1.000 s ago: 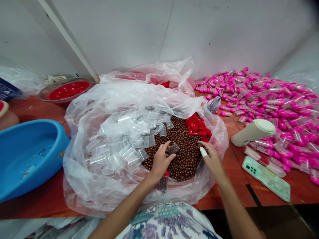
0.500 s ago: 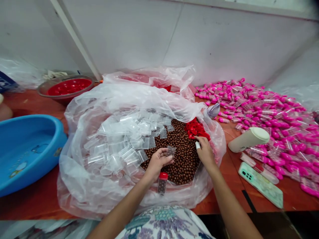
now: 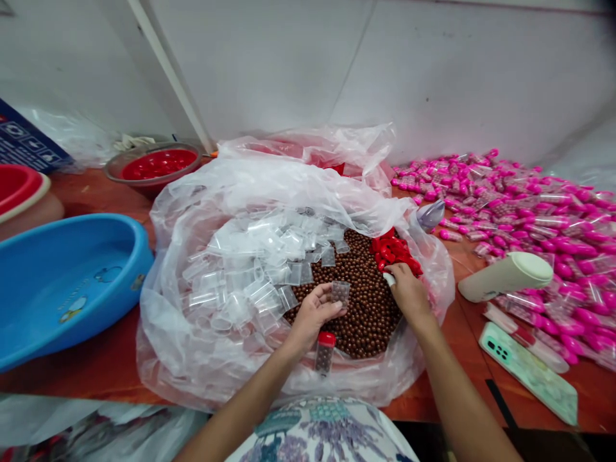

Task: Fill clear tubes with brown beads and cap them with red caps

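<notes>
Between the thumb and fingers of my left hand point(image 3: 312, 316) is a small clear plastic container point(image 3: 341, 293), held above a heap of round brown balls point(image 3: 366, 321). My right hand point(image 3: 408, 292) reaches into a pile of red caps point(image 3: 392, 249), its fingertips among them and partly hidden; a white wrap covers one finger. Whether it grips a cap I cannot make out. Many loose clear containers point(image 3: 260, 256) lie left of the balls. Just below my left hand rests a filled container with a red cap point(image 3: 325, 353). All this sits in a spread clear plastic bag point(image 3: 192, 378).
A blue basin point(image 3: 110, 224) stands at the left, with a bowl of red pieces point(image 3: 158, 163) behind it. On the right are a pale tumbler point(image 3: 505, 277), a phone point(image 3: 529, 372) and a large heap of pink-capped filled tubes point(image 3: 543, 218). A purple scoop point(image 3: 430, 215) leans at the bag's edge.
The camera view has shifted, so everything sits further right. My left hand still holds the clear container, now more upright. My right hand stays at the red caps, fingers drawn closer in.
</notes>
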Motion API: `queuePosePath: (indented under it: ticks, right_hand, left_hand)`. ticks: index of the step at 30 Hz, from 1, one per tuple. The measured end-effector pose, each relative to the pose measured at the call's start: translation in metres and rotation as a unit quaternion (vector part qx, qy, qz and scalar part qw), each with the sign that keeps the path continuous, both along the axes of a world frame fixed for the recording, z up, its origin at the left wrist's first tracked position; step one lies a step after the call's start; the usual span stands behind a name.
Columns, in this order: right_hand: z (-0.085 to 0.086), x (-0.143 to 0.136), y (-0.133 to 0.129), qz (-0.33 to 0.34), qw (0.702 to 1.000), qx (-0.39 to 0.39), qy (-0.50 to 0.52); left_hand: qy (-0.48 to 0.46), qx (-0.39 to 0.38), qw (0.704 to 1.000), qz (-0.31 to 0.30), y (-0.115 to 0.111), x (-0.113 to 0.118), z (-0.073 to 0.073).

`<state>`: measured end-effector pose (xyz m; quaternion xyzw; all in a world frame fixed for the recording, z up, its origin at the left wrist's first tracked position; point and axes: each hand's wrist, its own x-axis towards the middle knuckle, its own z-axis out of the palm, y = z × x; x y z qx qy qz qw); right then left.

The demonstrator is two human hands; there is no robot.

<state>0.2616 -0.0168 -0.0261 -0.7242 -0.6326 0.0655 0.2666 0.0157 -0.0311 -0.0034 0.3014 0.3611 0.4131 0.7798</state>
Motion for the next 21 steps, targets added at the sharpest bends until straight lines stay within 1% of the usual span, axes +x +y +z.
queuePosePath:
  ticks: [3, 5, 8, 10, 13, 15, 21]
  right_hand:
    - [0.007, -0.009, -0.010, 0.006, 1.000, 0.009, 0.027]
    - [0.011, -0.017, -0.018, 0.023, 0.995, 0.038, 0.085]
    - [0.015, -0.030, -0.029, 0.031, 0.978, 0.078, 0.191]
    - [0.015, -0.037, -0.037, 0.016, 0.962, 0.060, 0.266]
    - [0.015, -0.046, -0.050, -0.009, 0.929, 0.005, 0.371]
    - [0.015, -0.050, -0.057, -0.016, 0.922, -0.005, 0.386]
    - [0.019, -0.059, -0.066, -0.010, 0.930, 0.033, 0.366]
  left_hand:
    - [0.003, 0.023, 0.999, 0.029, -0.004, 0.000, 0.004]
    - [-0.001, 0.023, 0.999, 0.041, -0.006, 0.000, 0.006]
    - [-0.005, 0.004, 0.999, 0.037, -0.008, 0.001, 0.010]
    - [-0.008, -0.001, 1.000, 0.029, -0.009, 0.000, 0.015]
    - [-0.014, 0.003, 1.000, 0.012, -0.010, -0.001, 0.024]
    - [-0.016, 0.008, 1.000, 0.005, -0.011, -0.002, 0.027]
    - [-0.009, 0.021, 1.000, 0.002, -0.017, -0.006, 0.028]
